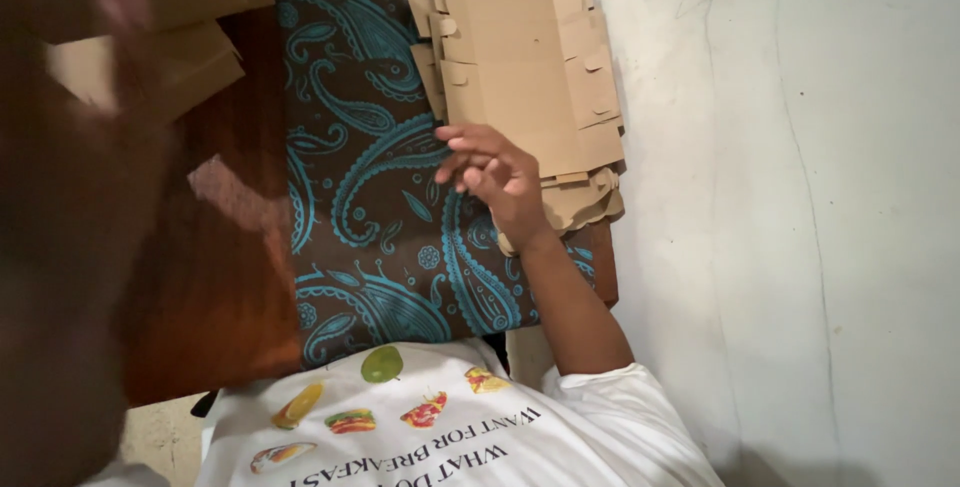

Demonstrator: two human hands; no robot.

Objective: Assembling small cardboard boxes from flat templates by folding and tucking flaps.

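Right now I'm seeing my right hand [495, 179] hovering open, fingers spread, holding nothing, just beside the stack of flat die-cut cardboard blanks [525, 67] lying far right on the paisley cloth [370, 207] over the wooden counter [225, 287]. My left hand [70, 197] is blurring close up; I cannot tell its grip.

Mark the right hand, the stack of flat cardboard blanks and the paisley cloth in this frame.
right hand [497, 179], head view, on the back of the hand.
stack of flat cardboard blanks [525, 57], head view, on the top sheet's middle.
paisley cloth [370, 197], head view, on a bare patterned patch.
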